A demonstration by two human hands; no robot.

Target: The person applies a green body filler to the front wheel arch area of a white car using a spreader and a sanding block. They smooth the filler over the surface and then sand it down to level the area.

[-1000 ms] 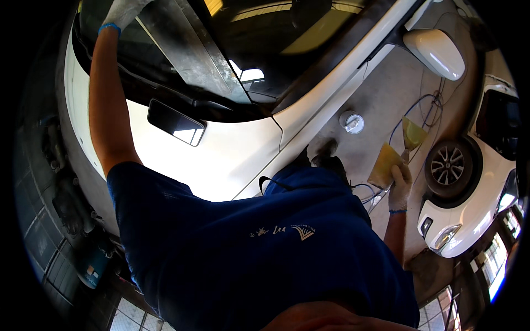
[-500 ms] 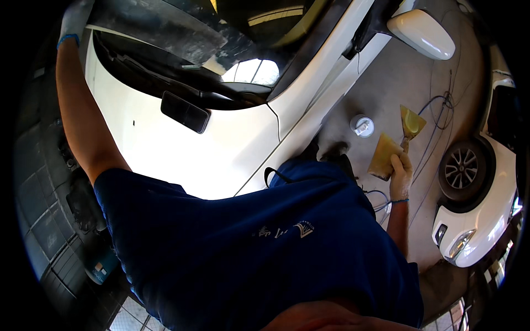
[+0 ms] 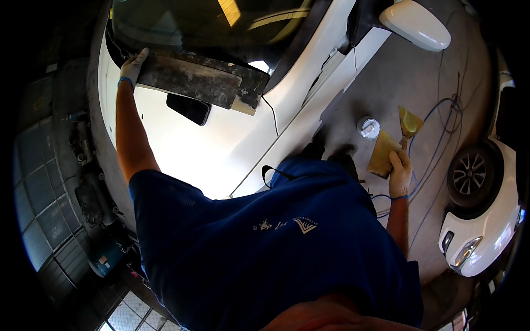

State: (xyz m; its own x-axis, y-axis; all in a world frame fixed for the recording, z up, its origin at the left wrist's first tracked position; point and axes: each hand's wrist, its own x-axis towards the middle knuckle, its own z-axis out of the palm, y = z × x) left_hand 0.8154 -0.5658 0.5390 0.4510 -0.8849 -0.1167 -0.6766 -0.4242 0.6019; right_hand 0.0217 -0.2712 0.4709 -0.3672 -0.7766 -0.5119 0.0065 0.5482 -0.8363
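My left hand (image 3: 134,67), in a pale glove, is closed on the left end of a long, dark, stained flat board (image 3: 187,80). The board lies across the base of the windshield and the rear of a white car's hood (image 3: 171,149). Low on the right, my gloved right hand (image 3: 400,174) is closed round two putty spreaders. One is a broad, yellowish rectangular spreader (image 3: 382,154); the other is a flared putty knife (image 3: 410,122) with yellow-green putty on its blade. The fingers partly hide both tools.
A black phone (image 3: 187,110) lies on the hood just below the board, partly covered by it. An open can (image 3: 368,128) is on the floor beside the car. A blue hose (image 3: 436,143) loops there. Another white car (image 3: 475,254) stands at right; a side mirror (image 3: 415,25) juts out above.
My left hand has come down and inward with the board, from above the windshield to the rear of the hood. The right hand still holds both spreaders, nearly unmoved.
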